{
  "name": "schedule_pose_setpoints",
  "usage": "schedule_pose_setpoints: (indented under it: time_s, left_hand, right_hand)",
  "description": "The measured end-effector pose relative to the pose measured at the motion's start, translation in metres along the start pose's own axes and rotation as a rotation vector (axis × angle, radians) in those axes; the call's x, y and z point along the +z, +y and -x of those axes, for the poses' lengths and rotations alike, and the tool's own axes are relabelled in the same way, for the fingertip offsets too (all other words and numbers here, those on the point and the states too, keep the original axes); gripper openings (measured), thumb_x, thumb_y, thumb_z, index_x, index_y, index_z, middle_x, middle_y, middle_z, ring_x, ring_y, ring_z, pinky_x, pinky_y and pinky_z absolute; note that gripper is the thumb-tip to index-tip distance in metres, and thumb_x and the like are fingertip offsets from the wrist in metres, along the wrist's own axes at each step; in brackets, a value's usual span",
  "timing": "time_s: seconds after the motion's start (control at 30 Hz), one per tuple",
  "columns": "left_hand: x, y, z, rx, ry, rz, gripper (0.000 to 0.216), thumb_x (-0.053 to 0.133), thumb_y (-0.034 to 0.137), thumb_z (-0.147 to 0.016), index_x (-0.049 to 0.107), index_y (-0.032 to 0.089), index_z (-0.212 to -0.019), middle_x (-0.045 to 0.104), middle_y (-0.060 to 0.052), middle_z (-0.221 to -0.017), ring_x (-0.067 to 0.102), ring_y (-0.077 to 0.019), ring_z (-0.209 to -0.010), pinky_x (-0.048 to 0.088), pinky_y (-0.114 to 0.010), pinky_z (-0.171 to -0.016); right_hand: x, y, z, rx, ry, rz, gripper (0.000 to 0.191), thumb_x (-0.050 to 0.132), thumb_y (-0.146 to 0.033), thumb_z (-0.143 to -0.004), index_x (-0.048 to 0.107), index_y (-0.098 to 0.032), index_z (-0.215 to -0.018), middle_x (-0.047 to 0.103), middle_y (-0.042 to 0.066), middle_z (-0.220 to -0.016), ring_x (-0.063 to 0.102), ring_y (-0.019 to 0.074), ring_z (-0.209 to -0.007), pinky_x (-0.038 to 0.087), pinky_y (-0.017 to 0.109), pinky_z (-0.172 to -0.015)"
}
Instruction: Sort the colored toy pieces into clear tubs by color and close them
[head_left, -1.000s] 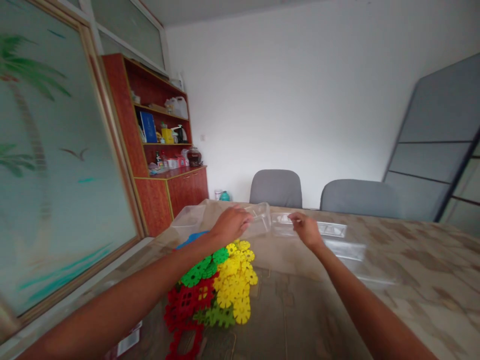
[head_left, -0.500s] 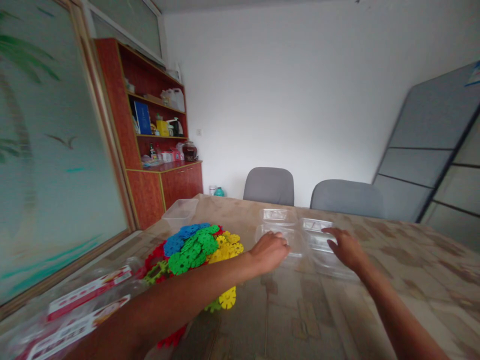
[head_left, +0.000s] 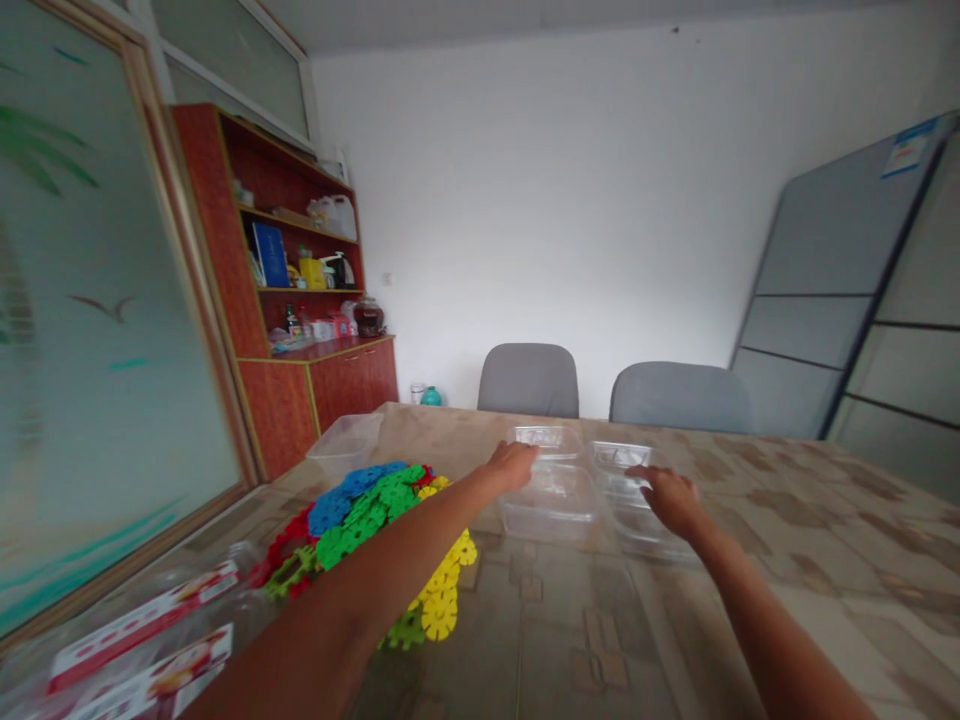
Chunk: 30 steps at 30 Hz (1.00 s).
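Clear tubs nr L fingers & R fingers.

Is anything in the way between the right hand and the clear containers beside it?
Nothing visible stands between the right hand and the clear containers; it is right at them, though contact is hard to tell. The coloured pieces lie off to the left.

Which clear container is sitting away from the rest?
The clear container at the left, just beyond the blue pieces; the other clear containers are grouped near the left hand and right hand.
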<state>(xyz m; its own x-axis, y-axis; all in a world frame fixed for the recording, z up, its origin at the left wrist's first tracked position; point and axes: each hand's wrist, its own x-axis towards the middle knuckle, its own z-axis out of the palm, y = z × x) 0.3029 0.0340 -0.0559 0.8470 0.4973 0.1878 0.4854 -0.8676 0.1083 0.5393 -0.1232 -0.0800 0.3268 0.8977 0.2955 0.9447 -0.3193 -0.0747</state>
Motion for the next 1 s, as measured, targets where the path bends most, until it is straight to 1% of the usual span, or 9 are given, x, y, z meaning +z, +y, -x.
schedule_pose_setpoints:
  time_s: [0.13, 0.3, 0.37, 0.5, 0.57, 0.67, 0.73, 0.87, 1.0]
  left_hand:
    - [0.006, -0.003, -0.008, -0.004, -0.07, 0.024, 0.028, 0.054, 0.03, -0.092, 0.055, 0.015, -0.116, 0.056, -0.009, -0.117, 0.058, -0.0214, -0.099, 0.051, -0.041, -0.083]
    - [0.011, -0.005, -0.011, 0.029, -0.093, 0.122, 0.028, 0.054, 0.03, -0.092, 0.055, 0.015, -0.116, 0.057, -0.009, -0.115, 0.059, -0.0211, -0.097, 0.051, -0.041, -0.082]
    - [0.012, -0.008, -0.01, 0.034, -0.079, 0.164, 0.028, 0.054, 0.03, -0.092, 0.055, 0.015, -0.116, 0.057, -0.009, -0.115, 0.059, -0.0213, -0.098, 0.051, -0.041, -0.082]
    - [0.012, -0.015, -0.004, 0.029, -0.038, 0.244, 0.028, 0.055, 0.03, -0.092, 0.055, 0.014, -0.115, 0.057, -0.009, -0.114, 0.059, -0.0216, -0.098, 0.051, -0.041, -0.082]
    - [0.013, -0.017, 0.0, 0.019, -0.025, 0.281, 0.028, 0.055, 0.03, -0.092, 0.056, 0.014, -0.114, 0.058, -0.009, -0.114, 0.059, -0.0214, -0.097, 0.051, -0.041, -0.082]
    - [0.016, -0.015, 0.005, -0.011, 0.003, 0.331, 0.027, 0.054, 0.03, -0.092, 0.056, 0.014, -0.114, 0.058, -0.009, -0.113, 0.059, -0.0209, -0.096, 0.051, -0.04, -0.082]
    - [0.018, -0.011, 0.006, -0.034, 0.027, 0.361, 0.026, 0.054, 0.03, -0.092, 0.056, 0.014, -0.113, 0.058, -0.009, -0.113, 0.059, -0.0206, -0.096, 0.051, -0.04, -0.081]
    - [0.022, -0.001, 0.005, -0.069, 0.055, 0.399, 0.026, 0.054, 0.029, -0.092, 0.056, 0.014, -0.114, 0.058, -0.009, -0.113, 0.06, -0.0204, -0.095, 0.052, -0.04, -0.081]
    - [0.02, 0.004, 0.006, -0.09, 0.06, 0.375, 0.026, 0.054, 0.029, -0.092, 0.056, 0.014, -0.114, 0.058, -0.009, -0.113, 0.06, -0.0202, -0.095, 0.052, -0.04, -0.081]
  right_hand:
    - [0.0, 0.008, -0.003, 0.013, -0.012, 0.006, 0.021, 0.055, -0.026, -0.092, 0.062, -0.019, -0.111, 0.063, 0.006, -0.116, 0.059, 0.0219, -0.106, 0.044, 0.048, -0.094]
    - [0.002, 0.015, -0.001, -0.007, 0.006, -0.032, 0.031, 0.048, -0.009, -0.089, 0.065, -0.023, -0.111, 0.068, 0.006, -0.113, 0.061, 0.0223, -0.106, 0.045, 0.043, -0.093]
    - [0.003, 0.015, -0.001, -0.025, 0.021, -0.057, 0.037, 0.046, -0.006, -0.086, 0.067, -0.026, -0.108, 0.07, 0.004, -0.111, 0.062, 0.022, -0.106, 0.046, 0.037, -0.092]
    - [0.002, 0.019, -0.003, -0.026, 0.064, -0.089, 0.035, 0.046, -0.011, -0.084, 0.068, -0.028, -0.106, 0.071, 0.001, -0.111, 0.063, 0.0207, -0.103, 0.048, 0.032, -0.087]
    - [0.0, 0.026, -0.003, 0.026, 0.094, -0.081, 0.035, 0.046, -0.014, -0.083, 0.068, -0.028, -0.106, 0.071, 0.003, -0.11, 0.064, 0.0233, -0.103, 0.049, 0.034, -0.086]
    - [-0.003, 0.039, 0.0, 0.143, 0.138, -0.052, 0.034, 0.048, -0.018, -0.081, 0.069, -0.023, -0.107, 0.072, 0.01, -0.106, 0.066, 0.0306, -0.097, 0.051, 0.042, -0.079]
    - [-0.004, 0.047, 0.003, 0.178, 0.152, -0.045, 0.033, 0.05, -0.018, -0.079, 0.07, -0.019, -0.104, 0.073, 0.012, -0.103, 0.068, 0.031, -0.093, 0.052, 0.041, -0.077]
    - [-0.004, 0.054, 0.006, 0.141, 0.17, -0.059, 0.032, 0.049, -0.015, -0.077, 0.071, -0.02, -0.099, 0.074, 0.009, -0.102, 0.068, 0.0264, -0.094, 0.052, 0.034, -0.081]
    - [-0.009, 0.051, 0.007, 0.118, 0.207, -0.084, 0.033, 0.047, -0.013, -0.076, 0.071, -0.018, -0.097, 0.074, 0.01, -0.099, 0.07, 0.028, -0.089, 0.054, 0.036, -0.077]
